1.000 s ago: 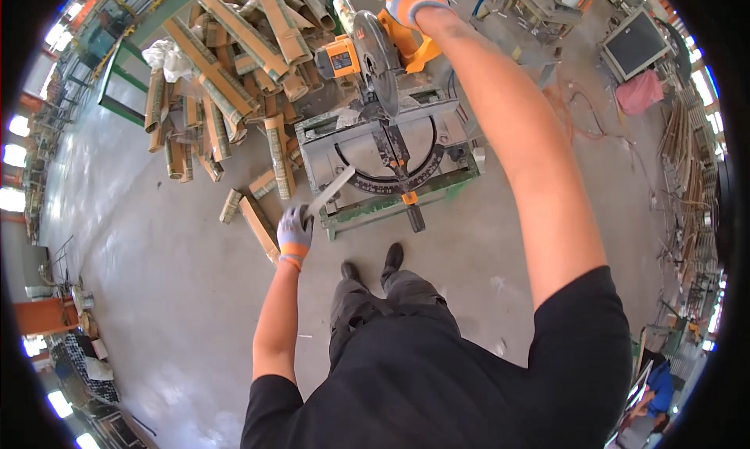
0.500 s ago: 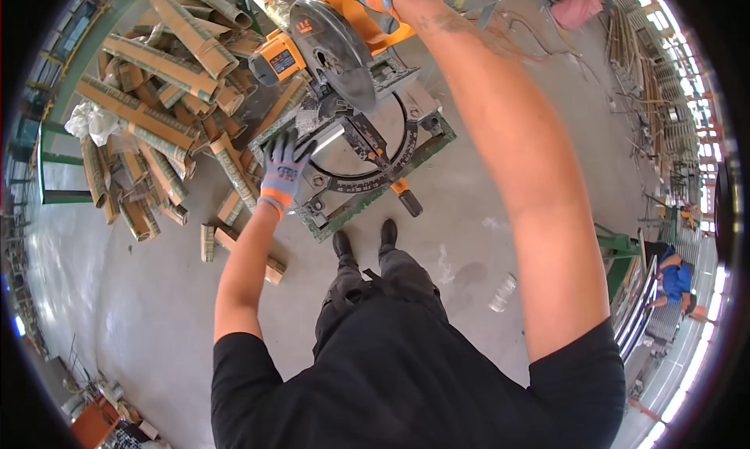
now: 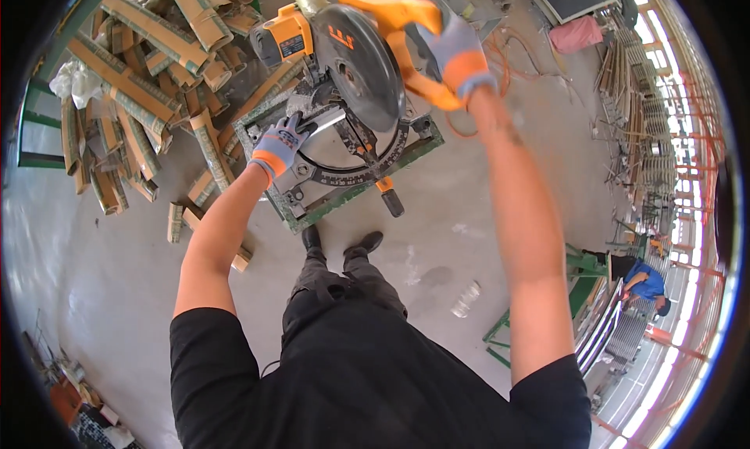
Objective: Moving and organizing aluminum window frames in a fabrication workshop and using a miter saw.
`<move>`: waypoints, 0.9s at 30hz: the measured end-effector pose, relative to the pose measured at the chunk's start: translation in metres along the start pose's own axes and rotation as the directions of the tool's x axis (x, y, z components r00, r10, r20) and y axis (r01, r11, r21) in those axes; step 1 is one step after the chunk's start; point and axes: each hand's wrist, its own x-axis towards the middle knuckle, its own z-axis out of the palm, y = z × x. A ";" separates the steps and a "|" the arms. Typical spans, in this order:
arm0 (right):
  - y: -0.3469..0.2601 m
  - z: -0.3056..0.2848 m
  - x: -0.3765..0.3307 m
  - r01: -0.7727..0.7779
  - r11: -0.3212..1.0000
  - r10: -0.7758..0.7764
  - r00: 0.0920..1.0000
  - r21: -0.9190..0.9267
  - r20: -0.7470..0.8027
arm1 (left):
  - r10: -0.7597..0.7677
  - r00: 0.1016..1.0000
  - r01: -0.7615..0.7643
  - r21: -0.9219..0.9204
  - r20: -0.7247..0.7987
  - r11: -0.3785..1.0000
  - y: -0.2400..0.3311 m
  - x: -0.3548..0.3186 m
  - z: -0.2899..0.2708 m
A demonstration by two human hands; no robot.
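A miter saw with an orange motor housing and a round dark blade guard stands in front of me. My right hand, in a grey and orange glove, is wrapped round its orange handle. On the left part of the saw base, my left hand, gloved alike, rests with its fingers closed at the end of a short silvery metal piece. That piece lies beside the slotted middle of the turntable, below the guard. The blade's edge is hidden by the guard.
A heap of cardboard-wrapped offcuts covers the floor at left, with clear plastic on it. A hose lies at far right. Long stock lines the right side. A person in blue works by a green stand.
My right hand and the saw head have shifted nearer to me and rightward. My left hand stays on the base, its fingers less spread. The whole view has shifted slightly.
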 end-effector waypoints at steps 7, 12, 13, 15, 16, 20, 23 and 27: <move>0.020 0.000 -0.099 -0.147 0.981 0.157 0.985 0.125 -0.076 | -0.121 0.992 0.124 -0.163 0.024 0.979 0.002 0.014 0.035; 0.057 0.017 -0.112 -0.006 0.994 0.028 0.979 0.108 -0.204 | -0.259 0.966 0.235 -0.357 -0.018 0.904 0.015 0.012 0.006; 0.060 0.017 -0.114 -0.007 0.994 0.029 0.979 0.109 -0.203 | -0.295 0.956 0.267 -0.404 -0.008 0.875 0.019 0.012 0.001; 0.051 0.015 -0.116 -0.015 0.988 0.040 0.986 0.151 -0.165 | -0.306 0.951 0.262 -0.412 -0.042 0.872 0.016 0.011 0.007; 0.049 0.014 -0.115 -0.014 0.988 0.039 0.986 0.154 -0.163 | -0.309 0.948 0.250 -0.422 -0.077 0.872 0.014 0.012 0.010; 0.039 0.006 -0.112 -0.071 0.976 0.096 0.989 0.204 -0.112 | -0.232 0.971 0.195 -0.367 -0.059 0.910 0.013 0.014 0.004; 0.043 0.009 -0.114 -0.065 0.976 0.092 0.988 0.208 -0.123 | -0.196 0.976 0.157 -0.315 -0.099 0.936 0.013 0.017 0.009; 0.039 0.009 -0.116 -0.053 0.963 0.090 0.987 0.263 -0.130 | -0.220 0.975 0.206 -0.304 -0.011 0.930 0.010 0.018 0.019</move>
